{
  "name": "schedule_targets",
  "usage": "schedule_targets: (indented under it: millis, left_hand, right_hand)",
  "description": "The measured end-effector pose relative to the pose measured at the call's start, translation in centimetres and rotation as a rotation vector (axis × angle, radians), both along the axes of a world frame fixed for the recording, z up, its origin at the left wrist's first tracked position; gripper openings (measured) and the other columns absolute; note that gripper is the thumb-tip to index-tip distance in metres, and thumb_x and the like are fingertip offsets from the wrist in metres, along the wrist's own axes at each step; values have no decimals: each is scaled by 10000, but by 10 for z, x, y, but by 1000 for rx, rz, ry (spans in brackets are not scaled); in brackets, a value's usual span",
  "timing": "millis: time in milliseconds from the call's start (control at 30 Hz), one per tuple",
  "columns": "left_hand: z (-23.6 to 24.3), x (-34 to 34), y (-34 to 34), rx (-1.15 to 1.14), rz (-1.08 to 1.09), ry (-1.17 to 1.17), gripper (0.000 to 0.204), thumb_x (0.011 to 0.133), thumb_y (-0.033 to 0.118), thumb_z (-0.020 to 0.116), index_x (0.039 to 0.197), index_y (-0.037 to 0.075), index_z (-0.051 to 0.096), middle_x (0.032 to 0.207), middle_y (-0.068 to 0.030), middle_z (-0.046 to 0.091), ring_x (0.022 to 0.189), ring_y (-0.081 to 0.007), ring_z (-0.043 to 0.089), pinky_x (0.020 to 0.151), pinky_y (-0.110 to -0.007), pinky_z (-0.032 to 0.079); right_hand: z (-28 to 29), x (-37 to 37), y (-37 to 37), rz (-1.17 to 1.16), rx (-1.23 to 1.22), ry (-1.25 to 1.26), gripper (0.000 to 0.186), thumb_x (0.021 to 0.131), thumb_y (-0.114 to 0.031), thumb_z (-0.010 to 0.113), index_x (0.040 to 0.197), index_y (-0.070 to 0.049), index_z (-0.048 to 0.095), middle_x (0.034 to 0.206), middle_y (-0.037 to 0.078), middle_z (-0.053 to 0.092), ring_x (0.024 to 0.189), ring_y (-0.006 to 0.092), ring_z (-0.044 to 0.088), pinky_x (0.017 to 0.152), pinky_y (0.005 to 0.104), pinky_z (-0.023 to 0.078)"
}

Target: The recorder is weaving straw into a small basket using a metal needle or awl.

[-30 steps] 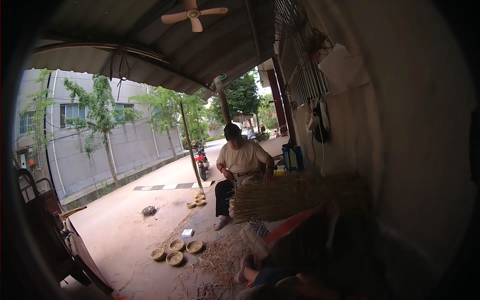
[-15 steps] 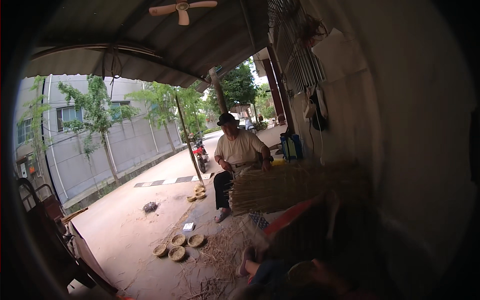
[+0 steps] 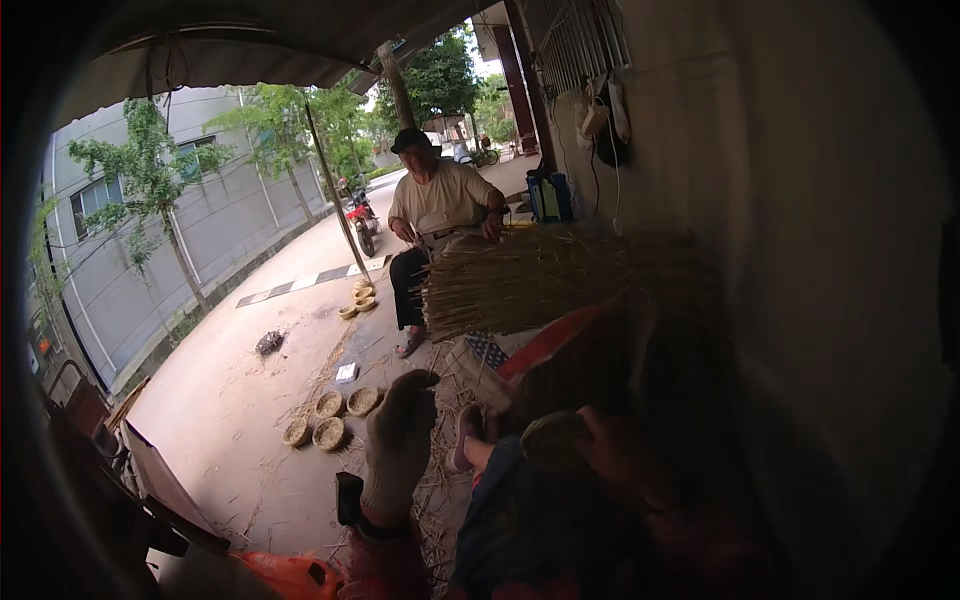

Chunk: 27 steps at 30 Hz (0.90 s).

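In the shade over my lap, my right hand (image 3: 612,448) grips the rim of a small round woven straw basket (image 3: 552,443). My left hand (image 3: 395,440), in a pale knit glove, is raised at centre, apart from the basket. Its fingers look bent and pressed together, with a dark tip at the top. Whether anything thin is held there I cannot make out. Just left of that hand, several finished woven baskets (image 3: 328,432) sit on the ground. Beside my left wrist is a small black block (image 3: 348,498).
A seated person (image 3: 440,205) rests an arm near a large straw bundle (image 3: 560,280). Loose straw (image 3: 445,480) litters the ground by my shoe (image 3: 464,440). More baskets (image 3: 362,296) stand near a slanting pole. An orange bag (image 3: 290,572) lies at lower left; a wall (image 3: 800,250) rises at right.
My left hand has come up into view at centre. The view has tilted down, so my lap and the basket in my right hand show more fully.
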<state>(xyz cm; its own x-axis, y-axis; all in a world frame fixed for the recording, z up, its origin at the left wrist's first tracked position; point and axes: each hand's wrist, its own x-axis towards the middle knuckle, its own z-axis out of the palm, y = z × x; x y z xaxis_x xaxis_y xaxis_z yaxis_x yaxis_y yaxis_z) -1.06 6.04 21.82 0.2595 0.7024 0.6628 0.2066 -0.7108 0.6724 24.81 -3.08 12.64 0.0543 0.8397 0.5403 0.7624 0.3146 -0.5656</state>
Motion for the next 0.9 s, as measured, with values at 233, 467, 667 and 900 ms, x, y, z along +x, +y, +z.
schedule_targets:
  millis: [233,467,667,900]
  left_hand:
    - [-83,32,-15,-11,3,535,225,921,86,568,1136,79,632,962,-162,690,871,-336,688,697,-373,525]
    - [-108,48,-8,182,62,844,252,873,117,574,1123,138,598,872,-131,634,760,-371,638,596,-461,484]
    - [-116,52,-15,274,75,838,314,826,108,595,1139,132,601,861,-98,637,738,-338,647,593,-440,504]
    - [-111,58,-8,274,53,907,331,845,124,574,1175,131,584,841,-98,633,718,-326,647,577,-433,501]
  right_hand:
    - [-34,20,45,78,-116,152,259,825,-145,693,956,-13,513,859,228,605,823,435,608,665,460,470]
    - [-64,15,49,91,-190,202,254,843,-158,701,975,-1,552,865,191,638,815,301,638,695,393,493]
    - [-57,9,37,99,-231,260,285,820,-183,723,975,-9,558,898,217,654,872,404,645,710,428,501]
    - [-60,13,42,96,-213,271,311,824,-218,738,961,-8,554,887,218,659,871,402,649,705,442,501]
